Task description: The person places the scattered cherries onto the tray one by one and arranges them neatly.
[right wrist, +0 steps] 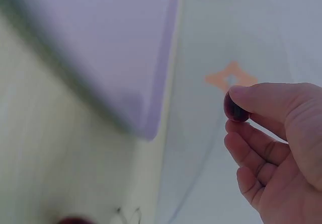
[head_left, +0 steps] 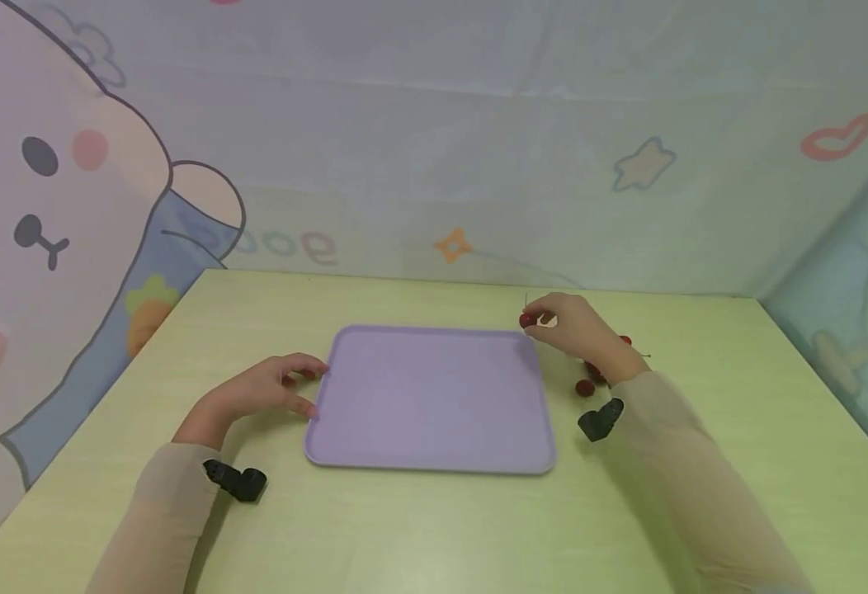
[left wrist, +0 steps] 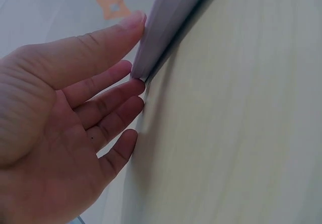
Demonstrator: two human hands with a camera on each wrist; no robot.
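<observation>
A lilac tray [head_left: 434,412] lay flat on the pale green counter [head_left: 434,528], and everything else is placed against it here. It was a shallow rectangle with rounded corners and a low raised rim, its inside bare.

The right hand [head_left: 578,328] hovered just past the tray's far right corner, thumb and forefinger pinched on a single cherry [head_left: 527,319]. The fruit was small, round and dark red, glossy where the light caught it, with a thin stalk standing up from its top. In the right wrist view the same cherry [right wrist: 235,108] looked almost purple-black between the fingertips [right wrist: 241,94], while the other fingers curled loosely beneath it and the tray's rounded corner [right wrist: 146,118] sat blurred below and to the left.

More loose cherries [head_left: 586,386] of the same dark red lay on the counter just beside the tray's right edge, partly hidden behind the right wrist; one showed a thin stalk.

The left hand [head_left: 274,388] rested on the counter at the tray's left edge, fingers relaxed and nearly straight, grasping nothing. The left wrist view showed its fingertips [left wrist: 132,87] touching the tray's rim [left wrist: 161,27], with the thumb laid along the outer wall.

Behind the tray's far side rose a pastel backdrop [head_left: 478,148] printed with stars and a cartoon bear.
</observation>
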